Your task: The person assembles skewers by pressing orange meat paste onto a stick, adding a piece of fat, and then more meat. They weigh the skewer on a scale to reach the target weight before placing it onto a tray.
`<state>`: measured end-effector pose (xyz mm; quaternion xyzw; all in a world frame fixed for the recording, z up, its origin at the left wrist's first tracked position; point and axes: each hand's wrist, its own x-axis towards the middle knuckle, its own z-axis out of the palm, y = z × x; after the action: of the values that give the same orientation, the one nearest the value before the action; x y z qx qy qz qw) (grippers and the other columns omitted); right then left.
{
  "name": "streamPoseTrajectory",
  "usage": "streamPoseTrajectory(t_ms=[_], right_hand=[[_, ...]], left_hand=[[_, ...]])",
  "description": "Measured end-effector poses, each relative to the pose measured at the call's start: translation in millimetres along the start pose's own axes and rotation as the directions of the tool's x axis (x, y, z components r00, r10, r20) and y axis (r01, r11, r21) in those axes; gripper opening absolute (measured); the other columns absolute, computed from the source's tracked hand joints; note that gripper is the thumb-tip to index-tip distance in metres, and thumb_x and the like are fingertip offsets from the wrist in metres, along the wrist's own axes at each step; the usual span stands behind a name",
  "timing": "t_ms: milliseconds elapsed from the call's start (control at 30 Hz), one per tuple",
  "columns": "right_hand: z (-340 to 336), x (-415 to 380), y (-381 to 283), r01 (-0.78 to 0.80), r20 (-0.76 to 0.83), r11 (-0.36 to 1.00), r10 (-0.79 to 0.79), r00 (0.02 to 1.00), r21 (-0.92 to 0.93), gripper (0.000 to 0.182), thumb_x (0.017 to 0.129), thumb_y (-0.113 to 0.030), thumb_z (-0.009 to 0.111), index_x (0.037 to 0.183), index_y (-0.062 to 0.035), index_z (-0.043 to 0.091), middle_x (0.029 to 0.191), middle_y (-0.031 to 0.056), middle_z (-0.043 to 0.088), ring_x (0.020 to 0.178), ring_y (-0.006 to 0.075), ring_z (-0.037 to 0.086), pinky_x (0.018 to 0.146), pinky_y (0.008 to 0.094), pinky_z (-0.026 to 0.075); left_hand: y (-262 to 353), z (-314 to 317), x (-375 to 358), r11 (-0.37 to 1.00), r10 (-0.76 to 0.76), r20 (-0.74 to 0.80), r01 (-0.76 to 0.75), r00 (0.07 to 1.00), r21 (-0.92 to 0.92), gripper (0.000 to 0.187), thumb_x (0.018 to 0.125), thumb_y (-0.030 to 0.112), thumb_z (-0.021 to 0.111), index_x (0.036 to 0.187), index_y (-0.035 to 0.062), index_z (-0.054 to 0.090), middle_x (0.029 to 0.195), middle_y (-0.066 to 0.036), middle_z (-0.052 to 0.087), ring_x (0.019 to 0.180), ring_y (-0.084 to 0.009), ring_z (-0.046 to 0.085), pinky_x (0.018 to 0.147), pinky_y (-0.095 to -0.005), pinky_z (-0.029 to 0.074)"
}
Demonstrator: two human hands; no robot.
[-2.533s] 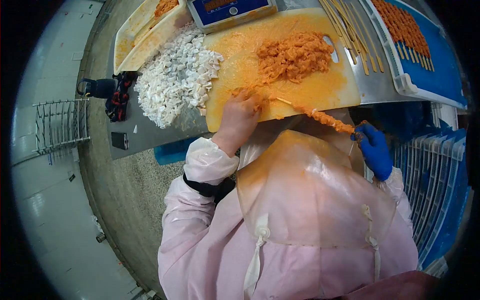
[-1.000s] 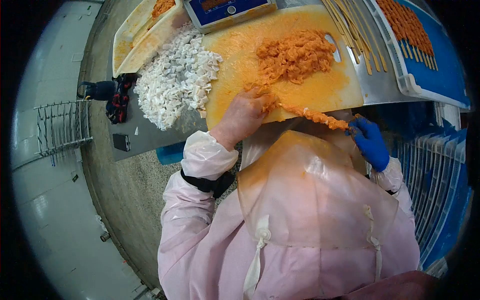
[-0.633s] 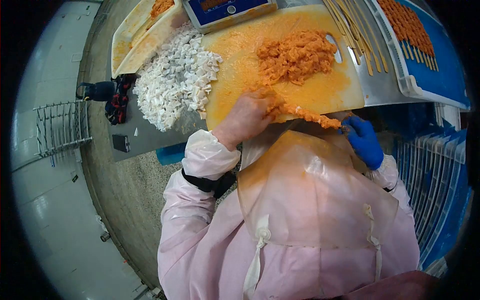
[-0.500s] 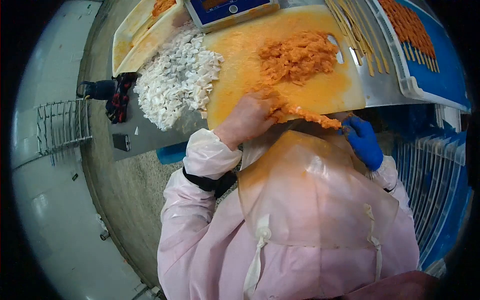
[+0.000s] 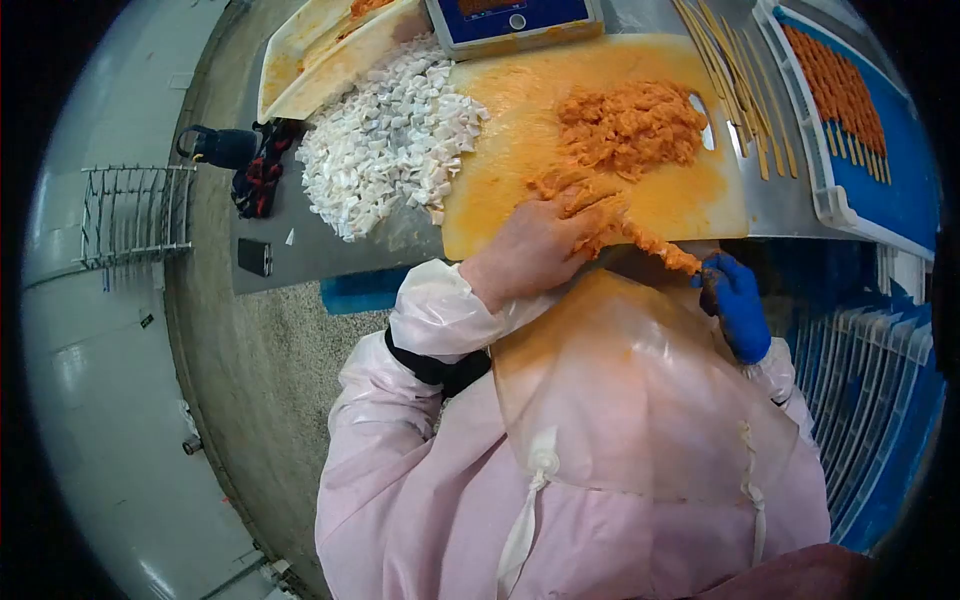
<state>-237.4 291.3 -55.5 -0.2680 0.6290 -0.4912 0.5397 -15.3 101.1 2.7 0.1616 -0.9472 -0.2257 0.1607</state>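
Observation:
A meat skewer [image 5: 662,248] coated in orange minced meat runs between my hands at the near edge of the yellow-stained cutting board [image 5: 478,215]. My left hand [image 5: 545,238], bare and smeared with meat, curls its fingers around the skewer's left part. My right hand [image 5: 735,305], in a blue glove, grips the other end; the stick there is mostly hidden by the fingers. Behind the left hand, a mound of orange meat [image 5: 630,125] lies on the board. Left of the board, small white cut pieces [image 5: 385,140] are heaped on the metal table.
A blue scale [image 5: 515,25] stands behind the board, beside a white tub [image 5: 285,85]. Bare wooden sticks [image 5: 735,85] lie to the right. Farther right, a white-rimmed blue tray [image 5: 815,185] holds rows of coated skewers [image 5: 835,90]. A phone [image 5: 254,257] sits at the left edge.
The view has shifted, so the table appears farther right and slightly higher. The skewer now slants down more toward my right hand, which is slightly lower. Both hands keep hold.

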Motion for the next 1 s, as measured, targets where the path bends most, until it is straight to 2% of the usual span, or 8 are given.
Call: streamPoseTrajectory(t_ms=[100,233,333,400,500,633,800,1000], right_hand=[[0,4,3,0.026,-0.011,0.996,-0.025,1.0,0.088,0.012,0.09,-0.015,0.051,0.092,-0.004,0.056,0.073,0.0012,0.055,0.051,0.0047,0.04,0.046,0.0221,0.033],[1,6,-3,0.008,-0.056,0.988,0.001,0.998,0.153,0.012,0.09,-0.015,0.051,0.091,-0.0044,0.055,0.072,0.0016,0.055,0.05,0.0059,0.041,0.045,0.0222,0.033],[1,5,-4,0.039,-0.06,0.991,-0.031,0.998,0.127,0.012,0.091,-0.016,0.051,0.091,-0.0045,0.055,0.072,0.0018,0.055,0.049,0.0063,0.041,0.045,0.0225,0.033],[-2,5,0,0.049,-0.043,0.992,-0.044,0.998,0.119,0.013,0.091,-0.016,0.051,0.092,-0.0043,0.055,0.073,0.0021,0.055,0.05,0.0064,0.042,0.045,0.0227,0.033],[-6,5,3,0.061,-0.024,0.988,-0.059,0.998,0.14,0.013,0.091,-0.016,0.051,0.094,-0.0038,0.056,0.075,0.0024,0.056,0.051,0.0066,0.043,0.045,0.0229,0.033],[-3,4,5,0.061,-0.069,0.991,-0.053,0.996,0.123,0.013,0.092,-0.016,0.051,0.095,-0.0038,0.056,0.076,0.0025,0.057,0.051,0.0065,0.043,0.045,0.0231,0.033],[-9,6,10,0.056,-0.024,0.991,-0.054,0.998,0.12,0.014,0.092,-0.016,0.051,0.098,-0.0041,0.056,0.077,0.0022,0.057,0.052,0.0063,0.042,0.046,0.0226,0.033],[-6,7,12,0.053,-0.044,0.993,-0.048,0.998,0.106,0.014,0.092,-0.016,0.051,0.098,-0.0041,0.057,0.077,0.0023,0.058,0.053,0.0064,0.043,0.047,0.0223,0.034]], left_hand=[[3,-21,-3,0.994,0.101,-0.225,-0.109,0.969,-0.021,0.037,0.072,0.006,0.067,0.108,0.0099,0.064,0.111,-0.013,0.06,0.1,-0.0336,0.057,0.087,-0.0395,0.045],[-31,-53,-19,0.984,-0.131,-0.448,0.173,0.884,0.053,0.026,0.077,-0.001,0.061,0.101,0.0074,0.066,0.097,-0.013,0.066,0.092,-0.0306,0.061,0.081,-0.0363,0.047],[-76,-67,-36,0.937,-0.201,-0.464,0.308,0.862,0.166,0.023,0.077,0.003,0.062,0.099,0.0066,0.066,0.092,-0.013,0.066,0.086,-0.0305,0.062,0.077,-0.0371,0.049],[-91,-73,-41,0.76,-0.425,-0.319,0.526,0.847,0.383,0.023,0.078,0.008,0.061,0.1,0.0065,0.066,0.09,-0.014,0.065,0.082,-0.032,0.062,0.073,-0.0388,0.049],[-95,-70,-38,0.652,-0.56,-0.216,0.586,0.8,0.482,0.023,0.078,0.012,0.061,0.1,0.0076,0.066,0.087,-0.015,0.065,0.08,-0.0335,0.061,0.071,-0.0401,0.049],[-85,-61,-32,0.734,-0.543,-0.142,0.549,0.828,0.398,0.022,0.079,0.011,0.06,0.1,0.0086,0.066,0.085,-0.015,0.065,0.078,-0.0334,0.061,0.07,-0.0402,0.049],[-86,-71,-39,0.85,-0.365,-0.345,0.461,0.865,0.256,0.022,0.078,0.006,0.062,0.099,0.008,0.067,0.085,-0.014,0.066,0.076,-0.0314,0.063,0.07,-0.0369,0.05],[-73,-63,-43,0.867,-0.322,-0.303,0.408,0.897,0.287,0.021,0.077,0.006,0.062,0.097,0.0068,0.066,0.085,-0.013,0.066,0.078,-0.0313,0.063,0.07,-0.0375,0.05]])
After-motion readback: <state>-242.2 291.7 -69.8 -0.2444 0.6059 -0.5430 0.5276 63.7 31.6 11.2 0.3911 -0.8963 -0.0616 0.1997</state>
